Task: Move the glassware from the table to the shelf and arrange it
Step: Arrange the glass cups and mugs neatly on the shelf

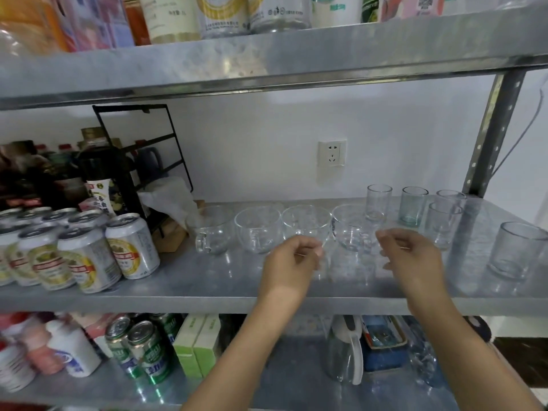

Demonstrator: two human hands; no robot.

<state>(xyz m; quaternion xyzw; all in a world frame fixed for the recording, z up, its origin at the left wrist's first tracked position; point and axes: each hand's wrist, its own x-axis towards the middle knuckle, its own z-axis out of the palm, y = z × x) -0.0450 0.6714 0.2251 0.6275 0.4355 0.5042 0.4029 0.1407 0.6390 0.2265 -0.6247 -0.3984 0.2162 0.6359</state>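
Head view: four handled glass cups [257, 229] are standing in a row on the middle shelf [192, 280], with tumblers [413, 206] to their right. The left hand [292, 262] and right hand [407, 258] are hovering just before the cups, fingers loosely curled, gripping nothing. The glassware is judged light, rigid, slippery and breakable; the handles are offering the surest hold.

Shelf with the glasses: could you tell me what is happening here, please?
A person reaches to the middle shelf. Four mugs stand in a row, tumblers to their right. The left hand, fingers curled, hides the third mug's handle; a grip cannot be told. The right hand hovers beside the fourth, holding nothing.
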